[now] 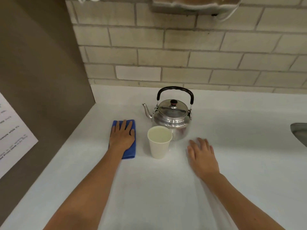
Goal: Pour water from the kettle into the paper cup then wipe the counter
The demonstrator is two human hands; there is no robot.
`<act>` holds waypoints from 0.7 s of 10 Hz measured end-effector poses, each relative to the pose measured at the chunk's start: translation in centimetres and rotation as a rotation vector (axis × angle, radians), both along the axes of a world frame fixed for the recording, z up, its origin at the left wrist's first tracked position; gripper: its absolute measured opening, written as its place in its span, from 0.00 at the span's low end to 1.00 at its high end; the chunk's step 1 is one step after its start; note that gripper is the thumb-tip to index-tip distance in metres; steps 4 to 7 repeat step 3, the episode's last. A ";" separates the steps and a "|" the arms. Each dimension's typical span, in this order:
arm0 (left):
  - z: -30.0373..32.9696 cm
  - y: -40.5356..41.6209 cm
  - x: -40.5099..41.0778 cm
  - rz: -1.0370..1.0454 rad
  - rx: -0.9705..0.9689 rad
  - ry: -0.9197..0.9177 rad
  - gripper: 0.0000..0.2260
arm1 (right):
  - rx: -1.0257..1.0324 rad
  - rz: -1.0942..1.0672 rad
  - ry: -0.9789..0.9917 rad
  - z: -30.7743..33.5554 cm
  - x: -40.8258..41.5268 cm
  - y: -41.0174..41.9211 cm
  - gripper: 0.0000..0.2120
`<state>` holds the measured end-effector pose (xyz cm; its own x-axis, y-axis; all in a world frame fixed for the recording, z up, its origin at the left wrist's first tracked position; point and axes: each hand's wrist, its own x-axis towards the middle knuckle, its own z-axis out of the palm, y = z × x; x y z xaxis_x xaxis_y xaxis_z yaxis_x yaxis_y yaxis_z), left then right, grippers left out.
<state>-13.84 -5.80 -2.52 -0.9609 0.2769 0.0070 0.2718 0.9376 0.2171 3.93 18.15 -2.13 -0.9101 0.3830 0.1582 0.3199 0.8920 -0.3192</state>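
Observation:
A shiny steel kettle [172,120] with a black handle stands upright on the white counter [166,188], lid on, spout to the left. Right in front of it is a white paper cup [159,143] holding water. A folded blue cloth [131,150] lies left of the cup. My left hand [122,136] rests flat on the cloth, fingers spread. My right hand [201,155] lies flat on the bare counter to the right of the cup, fingers apart, holding nothing.
A tiled wall [182,55] runs behind the counter. A brown side panel [41,80] with a printed sheet [11,135] closes off the left. The rim of a metal sink [300,133] shows at the right edge. A dispenser [191,4] hangs above.

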 end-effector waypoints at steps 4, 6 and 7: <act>1.2 -0.8 0.8 -0.077 0.100 -0.110 0.23 | -0.018 0.024 -0.021 1.6 -0.5 0.2 0.21; 1.2 -0.8 0.8 -0.077 0.100 -0.110 0.23 | -0.018 0.024 -0.021 1.6 -0.5 0.2 0.21; 1.2 -0.8 0.8 -0.077 0.100 -0.110 0.23 | -0.018 0.024 -0.021 1.6 -0.5 0.2 0.21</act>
